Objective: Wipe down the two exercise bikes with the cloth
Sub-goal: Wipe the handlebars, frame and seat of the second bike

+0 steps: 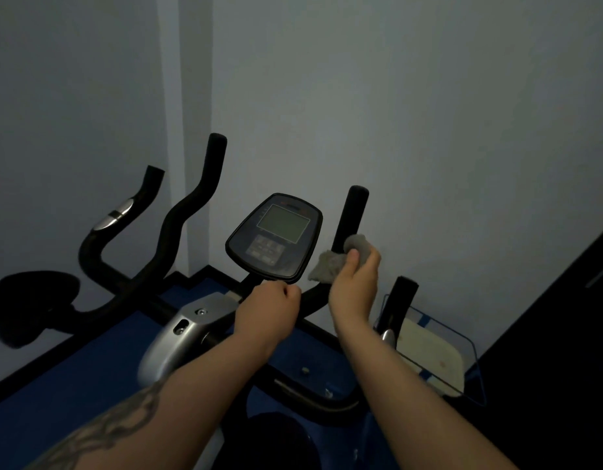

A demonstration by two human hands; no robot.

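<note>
Cloth [340,257], grey and crumpled, sits bunched against the lower part of the right upright handlebar grip [352,215] of the exercise bike [178,337], with a loose corner hanging down to the left. The right hand [356,286] grips it, fingers curled round the cloth and the bar together, thumb on the near side. The left hand [269,308] is closed round the black crossbar just below the console [274,237]; whether the fingers fully wrap the bar cannot be told, as they are hidden behind the knuckles. The console is a dark oval panel with a blank grey screen above a block of buttons, tilted toward the viewer. A silver shroud covers the stem beneath it. The left handlebar [198,195] rises in a bent curve beside the console. Farther left stands a second bike's handlebar [124,212] with a shiny metal sensor patch, and a black saddle [29,307] at the left edge. A wire basket [463,340] holding a pale folded towel lies on the blue floor [73,374] at the right, near the grey wall [429,113].
</note>
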